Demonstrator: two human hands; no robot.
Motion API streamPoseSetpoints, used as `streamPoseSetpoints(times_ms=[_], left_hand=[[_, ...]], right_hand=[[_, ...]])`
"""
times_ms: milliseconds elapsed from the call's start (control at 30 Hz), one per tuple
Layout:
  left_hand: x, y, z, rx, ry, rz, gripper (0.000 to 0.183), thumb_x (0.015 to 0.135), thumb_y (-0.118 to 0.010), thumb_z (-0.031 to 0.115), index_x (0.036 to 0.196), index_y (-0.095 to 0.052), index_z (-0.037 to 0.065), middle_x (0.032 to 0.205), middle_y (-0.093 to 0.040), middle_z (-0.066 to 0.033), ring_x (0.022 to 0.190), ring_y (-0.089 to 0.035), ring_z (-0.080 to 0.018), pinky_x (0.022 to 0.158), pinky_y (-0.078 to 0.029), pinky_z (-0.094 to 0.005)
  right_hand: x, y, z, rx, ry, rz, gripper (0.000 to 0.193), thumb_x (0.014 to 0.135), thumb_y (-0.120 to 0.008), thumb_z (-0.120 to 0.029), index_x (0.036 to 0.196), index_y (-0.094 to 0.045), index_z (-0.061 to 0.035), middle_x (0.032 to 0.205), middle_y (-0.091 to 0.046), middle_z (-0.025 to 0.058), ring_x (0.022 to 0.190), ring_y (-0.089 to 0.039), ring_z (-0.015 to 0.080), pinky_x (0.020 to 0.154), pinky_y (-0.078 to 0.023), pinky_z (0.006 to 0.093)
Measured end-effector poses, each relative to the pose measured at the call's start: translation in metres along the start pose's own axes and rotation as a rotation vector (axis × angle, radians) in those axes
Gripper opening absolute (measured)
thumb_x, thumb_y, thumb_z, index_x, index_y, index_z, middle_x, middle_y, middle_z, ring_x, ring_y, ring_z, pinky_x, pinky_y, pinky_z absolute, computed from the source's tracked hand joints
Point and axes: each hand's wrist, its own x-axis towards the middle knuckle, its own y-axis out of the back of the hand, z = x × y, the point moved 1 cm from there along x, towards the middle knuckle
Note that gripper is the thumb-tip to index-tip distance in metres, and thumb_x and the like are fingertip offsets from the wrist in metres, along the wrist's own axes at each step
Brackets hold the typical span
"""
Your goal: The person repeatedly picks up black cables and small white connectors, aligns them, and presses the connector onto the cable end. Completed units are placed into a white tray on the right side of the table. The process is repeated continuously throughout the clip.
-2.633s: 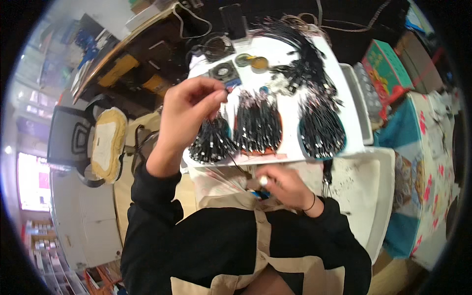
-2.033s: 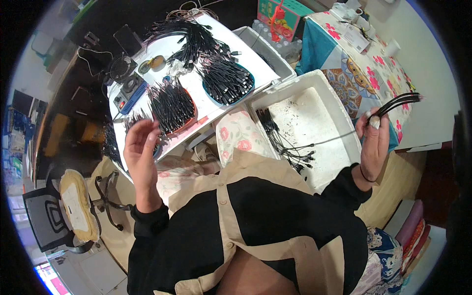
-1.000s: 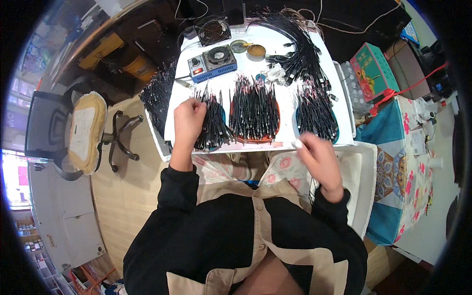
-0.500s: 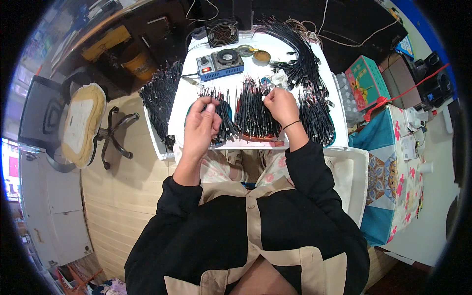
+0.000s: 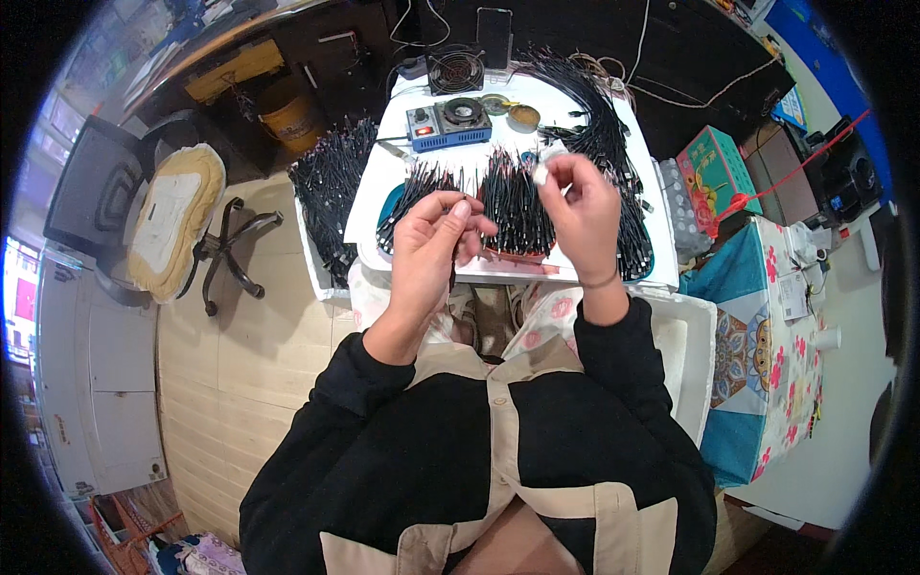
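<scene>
Before you, the white table top (image 5: pixel 364 220) is brightly lit, while the dark cupboards (image 5: pixel 359 86) behind it sink into dimness and your black sleeves (image 5: pixel 623 355) show little detail. At your far left a bright pane (image 5: pixel 19 297) glares to near white, and a soft shadow lies on the floor (image 5: pixel 240 355) around the chair (image 5: pixel 177 220). The fisheye lens bends straight edges toward a black, hazy rim, whereas your left hand (image 5: pixel 431 235) and right hand (image 5: pixel 585 206) appear fairly crisp.

Bench (image 5: pixel 369 216), front: cable bundles (image 5: pixel 517 203). Behind: machine (image 5: pixel 448 139); tin (image 5: pixel 524 117) at its right; fan (image 5: pixel 455 72) farther back. Left of bench: chair (image 5: pixel 175 222). Right: carton (image 5: pixel 721 172).
</scene>
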Motion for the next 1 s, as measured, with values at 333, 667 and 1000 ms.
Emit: streamPoseSetpoints(times_ms=[333,667,1000], left_hand=[[-0.026,-0.028,-0.004,-0.073,-0.025,0.013,0.021,0.094,-0.055,0.010,0.108,-0.065,-0.002,0.099,-0.067,-0.0056,0.064,-0.045,-0.0006,0.055,-0.038,-0.0157],[-0.036,-0.023,-0.015,-0.014,0.021,-0.059,0.015,0.095,-0.053,0.011,0.099,-0.060,-0.002,0.081,-0.060,-0.0027,0.057,-0.041,-0.0032,0.049,-0.032,-0.0176],[-0.041,-0.031,-0.009,0.125,0.092,-0.233,0.021,0.097,-0.048,0.016,0.095,-0.060,-0.001,0.070,-0.056,-0.0013,0.054,-0.038,-0.0037,0.049,-0.029,-0.0177]], right_hand=[[-0.064,-0.014,-0.033,0.594,-0.289,-0.134,0.009,0.088,-0.063,-0.007,0.092,-0.061,0.0008,0.082,-0.063,0.0004,0.068,-0.055,0.0034,0.060,-0.046,0.0184],[-0.069,0.010,-0.033,0.384,-0.195,-0.149,0.010,0.085,-0.066,-0.006,0.090,-0.060,0.0007,0.081,-0.063,0.0006,0.070,-0.055,0.0037,0.064,-0.046,0.0187],[-0.065,0.018,-0.035,0.485,-0.195,-0.225,0.008,0.086,-0.064,-0.003,0.090,-0.059,0.0005,0.081,-0.062,0.0026,0.071,-0.059,0.0058,0.064,-0.047,0.0187]])
